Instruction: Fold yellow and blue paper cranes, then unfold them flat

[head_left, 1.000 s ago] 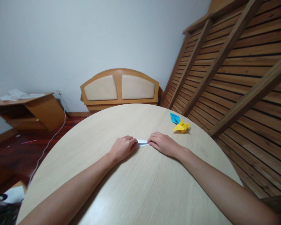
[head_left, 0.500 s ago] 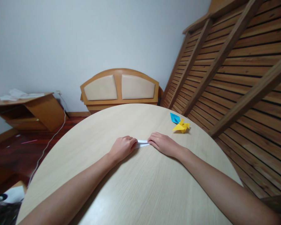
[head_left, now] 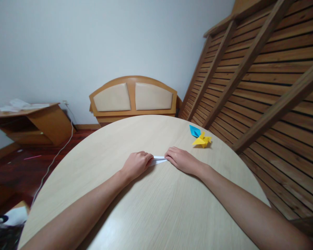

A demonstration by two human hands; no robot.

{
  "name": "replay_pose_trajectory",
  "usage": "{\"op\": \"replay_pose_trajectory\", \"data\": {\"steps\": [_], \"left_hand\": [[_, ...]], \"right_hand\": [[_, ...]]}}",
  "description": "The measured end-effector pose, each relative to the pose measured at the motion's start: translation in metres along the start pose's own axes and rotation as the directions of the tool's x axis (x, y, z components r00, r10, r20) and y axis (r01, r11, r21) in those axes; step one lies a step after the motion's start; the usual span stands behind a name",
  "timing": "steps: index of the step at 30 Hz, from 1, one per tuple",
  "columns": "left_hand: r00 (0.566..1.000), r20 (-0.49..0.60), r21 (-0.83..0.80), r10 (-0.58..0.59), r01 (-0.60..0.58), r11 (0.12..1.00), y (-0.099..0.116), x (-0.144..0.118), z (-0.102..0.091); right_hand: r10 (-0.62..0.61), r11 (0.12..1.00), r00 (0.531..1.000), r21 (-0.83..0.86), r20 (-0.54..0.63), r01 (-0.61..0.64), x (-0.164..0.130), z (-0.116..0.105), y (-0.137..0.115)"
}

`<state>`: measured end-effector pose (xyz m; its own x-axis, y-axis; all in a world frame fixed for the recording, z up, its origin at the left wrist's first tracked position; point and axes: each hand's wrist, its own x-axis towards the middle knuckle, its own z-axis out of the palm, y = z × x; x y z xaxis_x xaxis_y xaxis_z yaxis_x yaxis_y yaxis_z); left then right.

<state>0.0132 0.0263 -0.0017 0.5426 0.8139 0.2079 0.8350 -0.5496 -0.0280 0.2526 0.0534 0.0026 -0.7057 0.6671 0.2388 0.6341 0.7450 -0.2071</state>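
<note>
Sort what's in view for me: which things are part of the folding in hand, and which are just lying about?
In hand: white folded paper, pressed flat between left hand and right hand on the round table.

Lying about: blue origami piece, yellow origami piece, headboard, side cabinet.

A round pale-wood table [head_left: 151,208] fills the lower frame; on it lie white folded paper [head_left: 159,160] at centre, blue [head_left: 194,131] and yellow origami [head_left: 202,140] at upper right.

Left hand [head_left: 137,164] curled — right hand [head_left: 182,160] flat, fingertips facing.
</note>
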Motion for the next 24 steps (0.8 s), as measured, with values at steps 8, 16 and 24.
{"op": "replay_pose_trajectory", "data": {"steps": [8,16,24], "left_hand": [[1.0,-0.011,0.066,0.028,-0.027,0.997,0.0002,-0.001,-0.0007],[0.998,0.02,0.12,0.055,-0.057,0.991,0.0011,-0.0002,-0.0007],[1.0,-0.012,0.078,0.002,-0.001,0.997,0.0,-0.0009,0.0017]], "right_hand": [[-0.004,1.0,1.0,0.007,-0.009,0.004,0.0004,0.0033,0.0018],[-0.002,1.0,1.0,0.008,-0.013,0.002,0.0009,0.0026,-0.0009],[-0.016,0.999,0.999,0.048,-0.029,0.017,-0.001,0.0042,0.0022]]}}
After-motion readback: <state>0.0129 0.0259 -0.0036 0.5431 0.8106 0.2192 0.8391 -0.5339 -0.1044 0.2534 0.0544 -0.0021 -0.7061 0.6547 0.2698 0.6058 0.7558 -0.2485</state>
